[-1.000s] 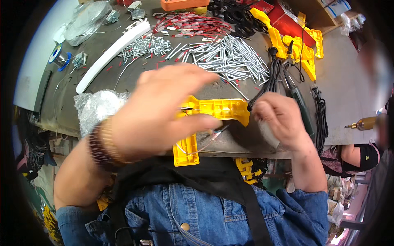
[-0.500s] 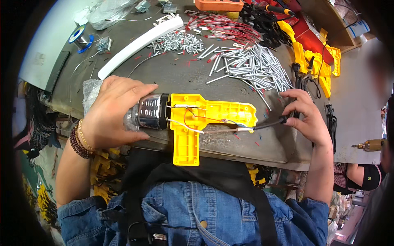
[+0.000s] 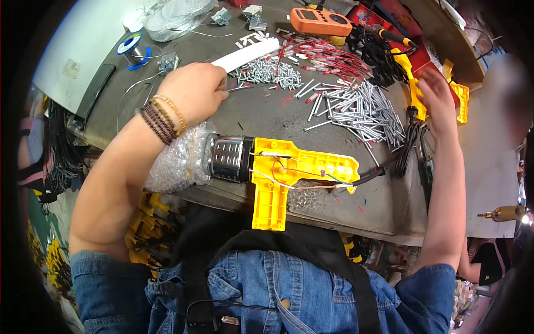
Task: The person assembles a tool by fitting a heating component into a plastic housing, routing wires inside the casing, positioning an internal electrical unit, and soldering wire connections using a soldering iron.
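A yellow plastic tool housing half (image 3: 270, 192), shaped like a pistol grip, lies with its inside up. Wires run through it to a black cord (image 3: 370, 175) at its right end. At its left is a slotted metal barrel (image 3: 229, 158), its far end in bubble wrap (image 3: 181, 158). My left hand (image 3: 196, 92) is curled over a curved white strip (image 3: 250, 54); what its fingers hold, if anything, is hidden. Over yellow plastic parts (image 3: 418, 103) at the far right is my right hand (image 3: 438, 97), its fingers blurred and partly hidden.
Piles of small screws (image 3: 270, 73), long screws (image 3: 361, 114) and red wires (image 3: 328, 55) lie beyond the housing. An orange meter (image 3: 320, 22) stands at the back. A solder spool (image 3: 133, 53) is at far left, a wooden-handled screwdriver (image 3: 503, 214) at right.
Both hands have left the housing and cord. My left hand has moved up to the white strip, my right up and away to the yellow parts. The view has shifted slightly.
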A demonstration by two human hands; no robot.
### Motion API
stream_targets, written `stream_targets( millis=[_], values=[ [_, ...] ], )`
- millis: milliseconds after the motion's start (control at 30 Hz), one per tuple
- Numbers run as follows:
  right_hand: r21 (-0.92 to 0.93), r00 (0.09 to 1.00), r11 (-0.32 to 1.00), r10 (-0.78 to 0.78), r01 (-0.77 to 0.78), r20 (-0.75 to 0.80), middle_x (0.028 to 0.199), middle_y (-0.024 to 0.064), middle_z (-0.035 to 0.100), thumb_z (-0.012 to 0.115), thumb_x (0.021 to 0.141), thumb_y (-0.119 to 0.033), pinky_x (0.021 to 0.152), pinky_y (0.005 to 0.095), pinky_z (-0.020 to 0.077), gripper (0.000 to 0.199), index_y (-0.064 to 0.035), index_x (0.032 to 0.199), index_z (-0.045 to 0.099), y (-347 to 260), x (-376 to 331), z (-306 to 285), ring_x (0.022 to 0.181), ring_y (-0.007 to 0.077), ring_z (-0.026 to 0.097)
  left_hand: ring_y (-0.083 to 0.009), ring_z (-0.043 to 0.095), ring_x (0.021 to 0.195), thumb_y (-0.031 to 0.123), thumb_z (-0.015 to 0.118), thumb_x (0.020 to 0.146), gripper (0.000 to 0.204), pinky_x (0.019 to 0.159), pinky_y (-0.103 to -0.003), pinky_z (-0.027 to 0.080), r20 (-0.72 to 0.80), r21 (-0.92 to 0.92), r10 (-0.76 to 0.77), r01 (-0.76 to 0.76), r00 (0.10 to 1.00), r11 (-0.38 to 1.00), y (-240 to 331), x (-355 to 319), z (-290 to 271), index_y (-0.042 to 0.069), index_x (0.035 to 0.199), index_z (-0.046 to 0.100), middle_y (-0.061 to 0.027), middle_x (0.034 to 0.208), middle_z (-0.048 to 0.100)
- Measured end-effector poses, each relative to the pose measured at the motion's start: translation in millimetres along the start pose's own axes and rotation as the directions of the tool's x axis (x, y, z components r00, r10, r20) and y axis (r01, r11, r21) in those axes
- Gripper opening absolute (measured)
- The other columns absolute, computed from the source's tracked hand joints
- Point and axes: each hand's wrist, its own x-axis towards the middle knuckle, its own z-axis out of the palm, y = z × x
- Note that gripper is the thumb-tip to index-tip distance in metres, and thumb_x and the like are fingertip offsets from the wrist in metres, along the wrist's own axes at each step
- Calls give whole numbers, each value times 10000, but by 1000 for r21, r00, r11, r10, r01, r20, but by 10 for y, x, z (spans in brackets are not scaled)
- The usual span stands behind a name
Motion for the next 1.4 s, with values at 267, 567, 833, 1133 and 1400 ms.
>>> stream_targets(
  millis=[267,567,833,1133,1400],
  values=[
    [-124,987,979,-161,159,-5,1014,-44,653,682,954,-258,703,218,462,346,-147,1276,623,160,969,418,849,48,567,-126,575,761,149,552,1007,131,687,-231,483,-205,-979,-474,-183,856,92,-1008,-149,-265,23,987,581,-72,896,618],
    [424,840,727,-429,540,-333,964,139,672,564,1002,-298,631,273,475,381,2,1235,528,-686,-616,449,676,159,566,-138,617,724,46,722,828,109,686,-268,492,-529,-536,111,-432,842,726,295,-709,-523,47,936,707,-67,898,683],
    [901,973,424,-232,89,13,831,163,589,440,1036,-458,581,306,468,420,-53,1117,515,-593,-929,754,647,211,540,-228,596,643,-12,776,672,152,606,-329,432,-422,-384,347,-512,837,769,782,-872,-197,41,790,695,-74,724,644],
    [836,947,497,-312,234,-80,948,159,595,480,1038,-407,711,312,515,428,2,1163,474,-356,-892,771,840,199,588,-188,595,657,-16,771,719,124,614,-298,443,-455,-368,305,-488,837,792,909,-836,-180,27,807,695,-71,743,662],
    [805,959,529,-220,269,-177,958,173,597,464,1044,-405,748,322,508,429,2,1180,461,-359,-890,763,849,208,582,-192,603,664,-18,771,728,117,627,-297,456,-472,-324,299,-478,829,816,949,-741,-171,20,808,694,-73,760,675]
  ],
)
